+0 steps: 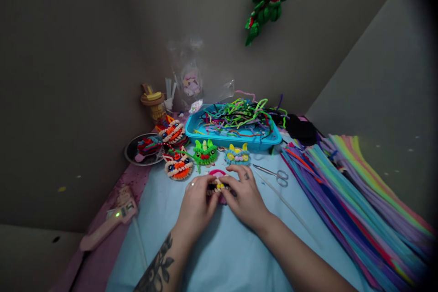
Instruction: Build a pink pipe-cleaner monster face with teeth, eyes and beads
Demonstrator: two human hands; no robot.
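My left hand [196, 203] and my right hand [247, 196] meet over a small pink pipe-cleaner figure [218, 185] on the light blue mat [226, 246]. The fingertips of both hands pinch the figure from either side, and it shows white, yellow and dark parts between them. Just beyond it lie finished figures: a green one [204, 152], a blue and yellow one [237, 155] and an orange and white one [178, 167].
A blue tray [236, 139] of tangled pipe-cleaner scraps stands behind. Small scissors [276, 174] lie right of my hands. A wide fan of coloured pipe cleaners [356, 191] fills the right side. A pink glue gun [109, 221] lies at left, near a dark plate [145, 148].
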